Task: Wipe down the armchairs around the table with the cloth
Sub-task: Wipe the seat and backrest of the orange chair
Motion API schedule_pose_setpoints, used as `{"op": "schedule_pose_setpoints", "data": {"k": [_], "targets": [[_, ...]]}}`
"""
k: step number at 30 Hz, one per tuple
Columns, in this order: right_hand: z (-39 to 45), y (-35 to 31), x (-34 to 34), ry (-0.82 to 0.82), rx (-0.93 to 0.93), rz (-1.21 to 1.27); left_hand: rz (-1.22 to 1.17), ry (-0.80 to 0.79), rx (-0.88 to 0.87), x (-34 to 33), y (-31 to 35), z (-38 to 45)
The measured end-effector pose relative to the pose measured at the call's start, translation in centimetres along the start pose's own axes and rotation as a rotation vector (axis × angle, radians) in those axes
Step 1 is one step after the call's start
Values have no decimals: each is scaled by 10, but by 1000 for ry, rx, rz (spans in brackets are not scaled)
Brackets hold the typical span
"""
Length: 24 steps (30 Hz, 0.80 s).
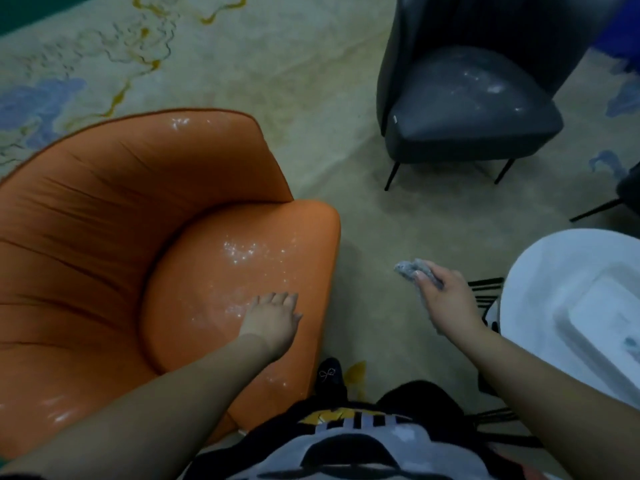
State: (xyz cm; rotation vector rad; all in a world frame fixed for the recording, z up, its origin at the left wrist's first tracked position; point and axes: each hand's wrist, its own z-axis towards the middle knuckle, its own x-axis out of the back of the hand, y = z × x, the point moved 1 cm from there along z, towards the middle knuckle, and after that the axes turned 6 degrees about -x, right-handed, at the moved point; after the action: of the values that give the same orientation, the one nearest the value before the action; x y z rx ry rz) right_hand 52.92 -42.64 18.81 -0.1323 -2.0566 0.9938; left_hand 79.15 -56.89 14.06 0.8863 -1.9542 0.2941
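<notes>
An orange armchair [114, 237] fills the left of the head view, its seat cushion speckled with white dust. My left hand [272, 320] rests flat on the front of that cushion, fingers straight. My right hand [443, 299] hovers over the carpet to the right of the chair and grips a crumpled grey cloth [412, 268], which sticks out past my fingers. A dark grey armchair [467, 98] stands at the upper right, with pale smears on its seat.
A round white table [540, 306] with a white tray on it sits at the right edge. Black chair legs [595, 209] show beyond it. Patterned beige carpet [277, 64] covers the floor between the chairs. My shoe [329, 375] is beside the orange chair.
</notes>
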Motion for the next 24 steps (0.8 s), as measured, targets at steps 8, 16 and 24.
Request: {"op": "schedule_pose_setpoints", "data": {"k": [8, 16, 24], "targets": [[84, -75, -54, -263, 168, -54, -118, 103, 220, 20, -36, 15], [167, -173, -129, -618, 465, -253, -334, 130, 679, 10, -52, 1], [179, -228, -189, -1008, 725, -391, -602, 257, 1075, 9, -10, -8]]}}
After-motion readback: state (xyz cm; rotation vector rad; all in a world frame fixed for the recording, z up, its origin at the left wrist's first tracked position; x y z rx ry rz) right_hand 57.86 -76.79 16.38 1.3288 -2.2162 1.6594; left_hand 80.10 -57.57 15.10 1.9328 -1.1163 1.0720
